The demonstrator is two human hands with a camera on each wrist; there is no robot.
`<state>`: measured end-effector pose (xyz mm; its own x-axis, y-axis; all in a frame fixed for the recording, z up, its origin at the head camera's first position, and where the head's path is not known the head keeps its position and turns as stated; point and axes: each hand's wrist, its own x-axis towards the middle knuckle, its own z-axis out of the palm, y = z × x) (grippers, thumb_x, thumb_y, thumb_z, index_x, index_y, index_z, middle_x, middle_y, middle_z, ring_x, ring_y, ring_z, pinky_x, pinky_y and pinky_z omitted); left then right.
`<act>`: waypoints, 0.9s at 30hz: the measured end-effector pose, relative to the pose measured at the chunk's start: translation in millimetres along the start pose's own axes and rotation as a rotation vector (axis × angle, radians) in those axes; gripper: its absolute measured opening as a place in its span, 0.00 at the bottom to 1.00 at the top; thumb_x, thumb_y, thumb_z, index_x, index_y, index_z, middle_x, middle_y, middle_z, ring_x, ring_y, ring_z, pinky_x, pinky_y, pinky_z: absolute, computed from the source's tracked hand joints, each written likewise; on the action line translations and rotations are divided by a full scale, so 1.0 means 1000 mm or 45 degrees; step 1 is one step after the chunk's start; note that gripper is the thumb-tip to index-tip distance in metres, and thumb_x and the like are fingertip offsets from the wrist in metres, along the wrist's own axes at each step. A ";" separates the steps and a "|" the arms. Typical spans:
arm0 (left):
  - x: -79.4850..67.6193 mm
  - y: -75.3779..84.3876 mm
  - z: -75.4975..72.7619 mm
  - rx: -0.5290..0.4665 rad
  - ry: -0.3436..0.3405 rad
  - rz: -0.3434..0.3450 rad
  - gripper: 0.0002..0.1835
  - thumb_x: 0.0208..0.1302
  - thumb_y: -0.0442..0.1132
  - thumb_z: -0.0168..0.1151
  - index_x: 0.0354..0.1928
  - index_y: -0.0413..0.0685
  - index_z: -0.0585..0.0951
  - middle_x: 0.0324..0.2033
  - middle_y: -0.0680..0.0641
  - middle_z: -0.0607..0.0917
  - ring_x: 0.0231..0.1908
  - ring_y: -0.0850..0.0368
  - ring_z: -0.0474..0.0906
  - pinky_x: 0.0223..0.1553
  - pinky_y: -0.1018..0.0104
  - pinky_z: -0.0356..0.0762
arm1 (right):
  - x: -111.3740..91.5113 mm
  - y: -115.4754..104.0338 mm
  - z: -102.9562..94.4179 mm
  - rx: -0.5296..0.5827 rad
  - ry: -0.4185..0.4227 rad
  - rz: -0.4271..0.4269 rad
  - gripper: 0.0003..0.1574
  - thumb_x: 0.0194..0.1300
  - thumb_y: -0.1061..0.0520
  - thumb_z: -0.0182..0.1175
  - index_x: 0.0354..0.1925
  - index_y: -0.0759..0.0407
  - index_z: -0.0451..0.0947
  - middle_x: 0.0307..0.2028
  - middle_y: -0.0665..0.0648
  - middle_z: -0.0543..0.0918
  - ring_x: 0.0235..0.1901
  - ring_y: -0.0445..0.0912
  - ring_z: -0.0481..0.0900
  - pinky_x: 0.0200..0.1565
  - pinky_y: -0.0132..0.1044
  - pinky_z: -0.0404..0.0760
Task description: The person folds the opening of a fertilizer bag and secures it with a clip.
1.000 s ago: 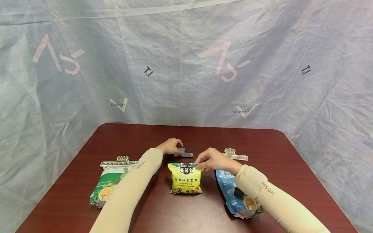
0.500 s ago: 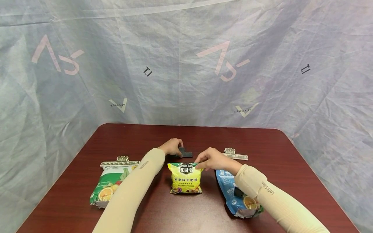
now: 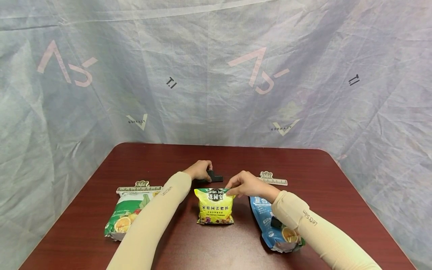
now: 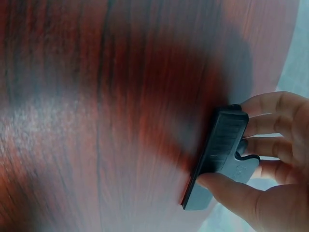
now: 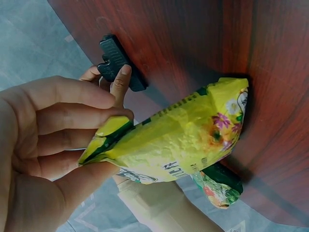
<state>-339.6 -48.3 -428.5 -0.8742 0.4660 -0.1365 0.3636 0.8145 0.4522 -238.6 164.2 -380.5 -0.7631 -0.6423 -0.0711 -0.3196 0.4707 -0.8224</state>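
A yellow fertilizer bag [image 3: 215, 206] lies at the middle of the dark red table [image 3: 303, 165]. My right hand [image 3: 243, 184] pinches its top edge between thumb and fingers; the right wrist view shows the yellow bag [image 5: 178, 137] held at its corner by that hand [image 5: 63, 140]. Just behind the bag my left hand [image 3: 200, 170] grips a black bag clip [image 3: 214, 176]. In the left wrist view the clip [image 4: 219, 155] sits between the thumb and fingers [image 4: 270, 123], against the table.
A green bag [image 3: 126, 213] with a gold ruler-shaped clip [image 3: 138, 187] at its top lies at the left. A blue bag [image 3: 275, 225] lies at the right under my right forearm, another gold clip [image 3: 273, 179] behind it. A crinkled white sheet [image 3: 216, 75] backs the table.
The left hand has tilted the black clip and drawn it slightly toward itself. The right hand keeps its pinch on the yellow bag's top.
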 end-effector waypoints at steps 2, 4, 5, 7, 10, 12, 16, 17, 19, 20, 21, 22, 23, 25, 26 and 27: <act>-0.001 0.001 0.000 0.001 0.004 0.007 0.18 0.45 0.34 0.73 0.33 0.45 0.71 0.29 0.49 0.74 0.30 0.55 0.69 0.32 0.65 0.69 | 0.000 0.000 0.000 -0.006 0.000 0.000 0.05 0.57 0.58 0.64 0.34 0.56 0.84 0.28 0.52 0.84 0.27 0.45 0.82 0.32 0.51 0.79; -0.001 0.002 -0.001 -0.003 0.008 0.014 0.19 0.45 0.34 0.73 0.34 0.43 0.71 0.29 0.49 0.73 0.30 0.55 0.68 0.31 0.65 0.67 | 0.000 0.000 0.000 -0.008 -0.002 -0.002 0.05 0.57 0.58 0.64 0.34 0.56 0.84 0.28 0.52 0.84 0.27 0.47 0.82 0.32 0.51 0.79; -0.002 0.003 -0.001 -0.007 0.011 0.017 0.20 0.44 0.33 0.74 0.34 0.42 0.70 0.29 0.48 0.73 0.30 0.54 0.67 0.31 0.64 0.66 | 0.000 -0.001 0.000 -0.006 -0.002 -0.003 0.05 0.57 0.59 0.64 0.34 0.56 0.84 0.28 0.52 0.84 0.27 0.48 0.82 0.32 0.51 0.79; -0.002 0.004 -0.002 -0.011 0.015 0.022 0.21 0.44 0.33 0.74 0.36 0.41 0.70 0.29 0.48 0.72 0.30 0.54 0.66 0.30 0.64 0.65 | -0.001 -0.001 0.000 -0.004 -0.003 -0.007 0.05 0.57 0.59 0.64 0.34 0.57 0.84 0.28 0.52 0.84 0.28 0.52 0.82 0.32 0.51 0.80; -0.003 0.005 -0.003 -0.017 0.012 0.024 0.23 0.43 0.32 0.74 0.39 0.40 0.69 0.30 0.47 0.71 0.30 0.54 0.66 0.31 0.63 0.65 | -0.001 -0.002 0.000 0.002 -0.002 -0.001 0.06 0.57 0.59 0.64 0.35 0.58 0.84 0.28 0.53 0.85 0.30 0.55 0.82 0.32 0.51 0.80; -0.003 0.005 -0.003 -0.017 0.008 0.022 0.24 0.43 0.31 0.74 0.41 0.41 0.70 0.32 0.47 0.72 0.31 0.54 0.66 0.32 0.63 0.66 | -0.001 -0.003 0.000 0.000 -0.001 0.003 0.06 0.57 0.59 0.64 0.35 0.58 0.84 0.29 0.53 0.85 0.30 0.56 0.82 0.32 0.50 0.80; -0.003 0.005 -0.003 -0.002 0.003 0.016 0.25 0.43 0.31 0.73 0.44 0.43 0.72 0.34 0.48 0.73 0.33 0.54 0.69 0.35 0.62 0.70 | -0.001 -0.003 0.000 -0.009 0.003 0.007 0.07 0.56 0.58 0.64 0.35 0.59 0.84 0.29 0.54 0.85 0.29 0.53 0.82 0.30 0.45 0.81; -0.003 0.005 -0.003 0.001 0.006 0.019 0.25 0.43 0.31 0.73 0.44 0.43 0.72 0.34 0.48 0.73 0.34 0.54 0.69 0.36 0.62 0.71 | -0.001 -0.003 0.000 -0.009 0.005 0.004 0.07 0.56 0.58 0.65 0.35 0.59 0.84 0.29 0.55 0.85 0.29 0.52 0.82 0.29 0.43 0.81; -0.003 0.005 -0.003 0.015 0.010 0.024 0.23 0.43 0.30 0.73 0.43 0.44 0.74 0.34 0.48 0.74 0.34 0.54 0.70 0.36 0.62 0.72 | -0.001 -0.003 0.001 -0.017 0.010 -0.001 0.07 0.56 0.58 0.65 0.35 0.59 0.84 0.29 0.55 0.85 0.27 0.48 0.82 0.28 0.39 0.80; -0.003 0.005 -0.003 0.022 0.011 0.026 0.22 0.43 0.30 0.73 0.42 0.45 0.74 0.34 0.48 0.74 0.35 0.54 0.70 0.37 0.62 0.72 | -0.001 -0.003 0.001 -0.021 0.011 -0.002 0.07 0.56 0.58 0.65 0.35 0.59 0.84 0.29 0.55 0.85 0.27 0.47 0.82 0.27 0.37 0.80; -0.003 0.005 -0.004 0.029 0.008 0.028 0.22 0.43 0.31 0.73 0.41 0.45 0.75 0.34 0.48 0.74 0.35 0.54 0.70 0.37 0.62 0.72 | -0.001 -0.003 0.001 -0.025 0.013 -0.003 0.07 0.56 0.58 0.65 0.35 0.59 0.84 0.28 0.54 0.85 0.26 0.46 0.82 0.27 0.37 0.80; -0.003 0.005 -0.004 0.039 0.006 0.029 0.21 0.43 0.31 0.73 0.41 0.46 0.75 0.34 0.49 0.74 0.35 0.55 0.70 0.37 0.62 0.72 | 0.000 -0.002 0.001 -0.028 0.013 -0.004 0.07 0.56 0.58 0.65 0.35 0.59 0.84 0.28 0.54 0.85 0.26 0.45 0.82 0.28 0.37 0.80; -0.003 0.005 -0.004 0.046 0.002 0.030 0.20 0.44 0.31 0.73 0.40 0.46 0.76 0.34 0.49 0.74 0.35 0.55 0.70 0.37 0.63 0.72 | 0.000 -0.002 0.001 -0.034 0.013 -0.003 0.07 0.56 0.58 0.65 0.35 0.58 0.84 0.28 0.53 0.85 0.26 0.45 0.82 0.28 0.37 0.80; -0.004 0.005 -0.005 0.053 -0.010 0.030 0.18 0.45 0.32 0.72 0.39 0.47 0.76 0.33 0.49 0.74 0.34 0.56 0.70 0.36 0.63 0.72 | 0.000 -0.002 0.000 -0.037 0.012 -0.001 0.06 0.57 0.58 0.64 0.35 0.57 0.84 0.28 0.52 0.85 0.27 0.46 0.82 0.29 0.39 0.81; -0.004 0.006 -0.005 0.053 -0.012 0.031 0.17 0.46 0.32 0.72 0.39 0.48 0.77 0.33 0.50 0.74 0.34 0.56 0.70 0.36 0.63 0.72 | 0.000 -0.001 0.000 -0.035 0.011 -0.010 0.06 0.57 0.58 0.64 0.35 0.58 0.84 0.28 0.52 0.85 0.27 0.47 0.82 0.29 0.40 0.81; -0.005 0.006 -0.006 0.048 -0.016 0.033 0.16 0.46 0.33 0.71 0.38 0.48 0.77 0.33 0.50 0.75 0.34 0.56 0.70 0.36 0.63 0.73 | 0.000 -0.001 0.000 -0.034 0.010 -0.010 0.06 0.57 0.58 0.64 0.35 0.57 0.84 0.28 0.52 0.85 0.27 0.47 0.82 0.29 0.42 0.81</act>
<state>-335.0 -47.8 -419.8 -0.8603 0.4912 -0.1365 0.3981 0.8145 0.4219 -237.9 163.9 -379.5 -0.7651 -0.6411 -0.0602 -0.3400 0.4816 -0.8077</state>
